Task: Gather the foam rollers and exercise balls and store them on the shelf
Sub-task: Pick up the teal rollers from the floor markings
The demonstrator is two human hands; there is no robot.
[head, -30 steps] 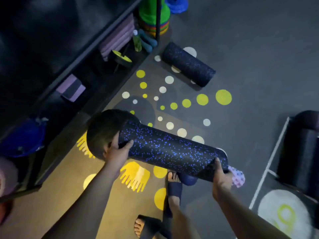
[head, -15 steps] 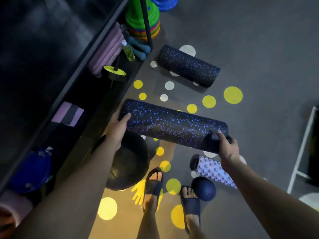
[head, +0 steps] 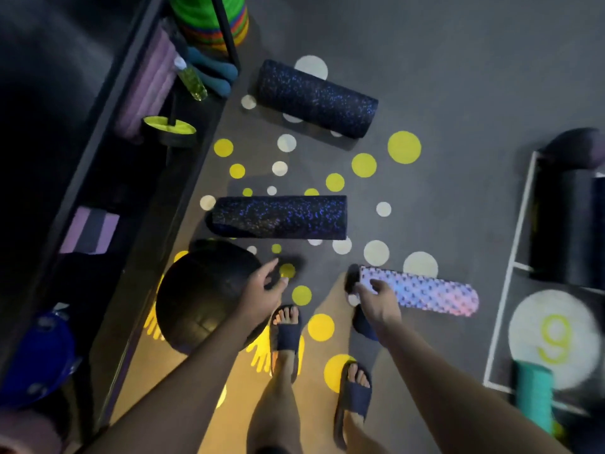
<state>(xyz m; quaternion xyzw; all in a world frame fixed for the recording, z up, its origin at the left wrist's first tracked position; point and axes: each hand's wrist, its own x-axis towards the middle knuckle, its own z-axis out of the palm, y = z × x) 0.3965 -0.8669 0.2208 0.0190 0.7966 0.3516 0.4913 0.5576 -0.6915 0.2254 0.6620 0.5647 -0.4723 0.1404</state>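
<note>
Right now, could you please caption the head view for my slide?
Open left hand over large black exercise ball, open right hand over knobbly pale roller, blue-speckled black foam roller ahead.

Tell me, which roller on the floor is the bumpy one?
The pale pinkish roller beside the right hand. It is covered in little knobs, while the near speckled roller and the far speckled roller are dark and smooth.

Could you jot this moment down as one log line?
left hand: open, empty, by black ball | right hand: open, empty, over pink roller | near speckled roller: on floor, not shelved
</note>
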